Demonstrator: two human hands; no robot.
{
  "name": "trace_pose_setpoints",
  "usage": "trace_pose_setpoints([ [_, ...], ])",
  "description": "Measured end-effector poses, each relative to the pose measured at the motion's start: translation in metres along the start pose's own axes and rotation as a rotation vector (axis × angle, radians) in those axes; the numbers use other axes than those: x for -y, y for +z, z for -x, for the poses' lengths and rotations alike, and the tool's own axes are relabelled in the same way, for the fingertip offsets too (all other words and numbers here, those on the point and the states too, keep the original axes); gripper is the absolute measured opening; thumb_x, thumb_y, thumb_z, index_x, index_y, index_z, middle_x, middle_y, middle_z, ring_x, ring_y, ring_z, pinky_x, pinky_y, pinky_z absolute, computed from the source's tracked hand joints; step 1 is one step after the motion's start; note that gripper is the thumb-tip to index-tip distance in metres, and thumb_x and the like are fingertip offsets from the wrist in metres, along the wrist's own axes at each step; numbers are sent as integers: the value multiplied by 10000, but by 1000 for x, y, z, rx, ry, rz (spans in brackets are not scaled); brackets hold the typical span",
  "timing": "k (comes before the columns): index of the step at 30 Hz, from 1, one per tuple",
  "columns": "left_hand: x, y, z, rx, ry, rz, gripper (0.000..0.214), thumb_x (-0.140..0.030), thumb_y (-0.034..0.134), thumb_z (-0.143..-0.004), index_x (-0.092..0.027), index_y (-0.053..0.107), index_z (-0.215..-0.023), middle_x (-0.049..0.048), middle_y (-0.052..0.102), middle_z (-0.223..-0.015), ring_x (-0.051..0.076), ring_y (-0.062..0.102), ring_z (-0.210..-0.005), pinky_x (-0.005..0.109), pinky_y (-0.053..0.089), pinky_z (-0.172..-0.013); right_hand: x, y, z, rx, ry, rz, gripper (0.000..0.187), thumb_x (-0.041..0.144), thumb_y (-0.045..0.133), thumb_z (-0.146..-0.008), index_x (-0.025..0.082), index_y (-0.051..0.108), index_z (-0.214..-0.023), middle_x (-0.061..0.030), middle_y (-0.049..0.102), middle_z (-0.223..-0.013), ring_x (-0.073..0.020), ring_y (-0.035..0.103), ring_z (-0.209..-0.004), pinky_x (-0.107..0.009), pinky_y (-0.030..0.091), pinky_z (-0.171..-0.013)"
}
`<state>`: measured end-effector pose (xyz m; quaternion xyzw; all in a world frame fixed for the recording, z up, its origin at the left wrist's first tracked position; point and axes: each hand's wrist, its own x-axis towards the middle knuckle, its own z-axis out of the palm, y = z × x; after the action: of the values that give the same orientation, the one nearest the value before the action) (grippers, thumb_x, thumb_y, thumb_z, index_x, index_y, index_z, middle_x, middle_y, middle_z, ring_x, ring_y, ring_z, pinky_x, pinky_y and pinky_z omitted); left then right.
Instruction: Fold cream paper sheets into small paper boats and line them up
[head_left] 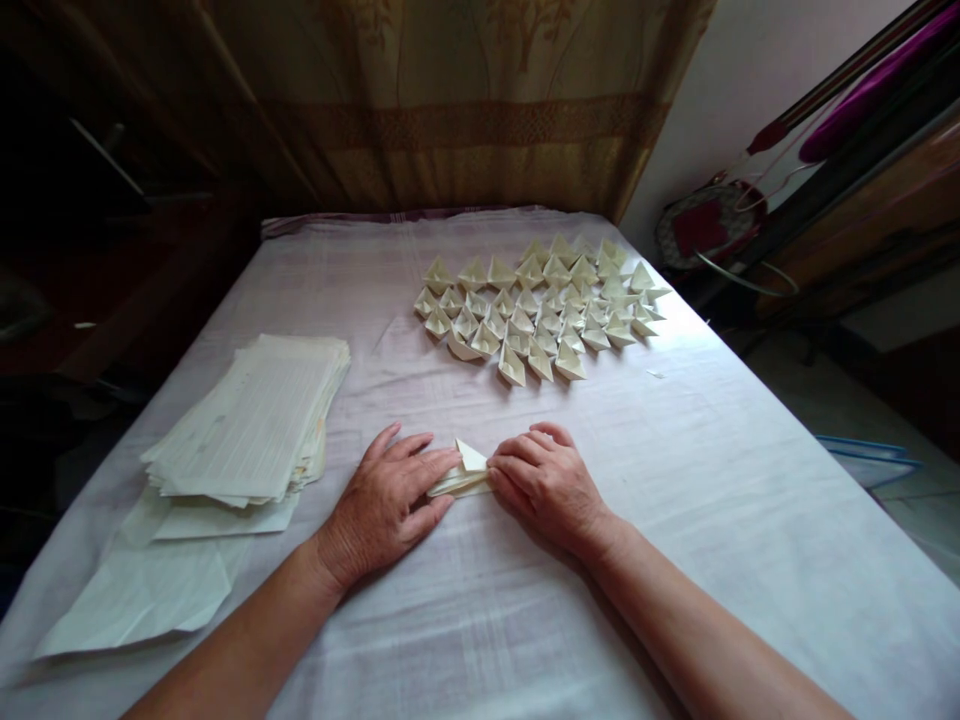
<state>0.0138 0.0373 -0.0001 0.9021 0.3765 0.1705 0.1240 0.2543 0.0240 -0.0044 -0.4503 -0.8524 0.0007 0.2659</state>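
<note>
With spread left hand [394, 490] and bunched right hand [547, 485], holds opposite ends of folded paper [471, 458] on the cloth [435, 640], in front of the paper boats [525, 310], and could skew or tear a crease through uneven pressure.

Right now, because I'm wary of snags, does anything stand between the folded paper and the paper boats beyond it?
Nothing visible does: only cloth lies between the folded paper and the paper boats. Left hand and right hand both touch it.
</note>
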Motion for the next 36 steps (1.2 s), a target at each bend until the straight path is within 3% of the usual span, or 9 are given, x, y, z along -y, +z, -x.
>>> trace_pose_setpoints([
  [6,-8,3,-7,-39,22,-37,318,-234,550,-921,-288,672,-1210,33,698,-1183,226,574,-1141,517,253,-1156,0,-2,1,21,0,-21,220,273,527,-975,218,705,-859,-14,709,-830,-153,578,-758,-370,342,-924],
  [9,-11,3,-9,-40,13,-28,284,-228,545,-930,-288,689,-1167,31,693,-1149,218,578,-1118,514,252,-1152,1,-3,2,37,-19,-47,195,360,584,-943,204,701,-938,-38,711,-920,-182,589,-828,-387,351,-917],
  [12,-12,4,-9,-56,1,-20,267,-233,548,-938,-292,695,-1153,26,693,-1126,214,578,-1100,508,258,-1144,2,-1,2,28,-14,-58,163,327,592,-939,220,710,-975,-49,707,-991,-193,589,-886,-378,372,-889],
  [18,-9,6,-9,-114,-8,0,213,-273,550,-950,-281,735,-1053,24,710,-1041,199,592,-1025,471,323,-1092,-1,7,2,17,117,-154,147,279,608,-935,242,734,-869,-29,710,-939,-167,613,-861,-342,388,-823],
  [24,-8,7,-8,-188,-120,28,168,-293,595,-929,-228,718,-834,30,704,-913,203,588,-904,408,426,-895,-2,15,0,19,257,-212,149,256,637,-902,228,709,-774,-15,701,-901,-164,619,-850,-336,380,-818],
  [29,-10,9,-7,-225,-256,9,170,-291,651,-885,-204,642,-739,55,683,-1002,235,576,-974,405,452,-859,2,17,-4,32,325,-213,184,258,622,-900,218,682,-730,-20,688,-861,-179,611,-842,-339,372,-812],
  [36,-10,10,-7,-217,-280,-26,185,-265,669,-865,-203,588,-710,62,667,-1063,254,567,-1023,428,466,-888,7,19,-3,3,361,-219,159,234,623,-885,209,653,-732,-24,681,-873,-191,596,-851,-352,362,-827],
])
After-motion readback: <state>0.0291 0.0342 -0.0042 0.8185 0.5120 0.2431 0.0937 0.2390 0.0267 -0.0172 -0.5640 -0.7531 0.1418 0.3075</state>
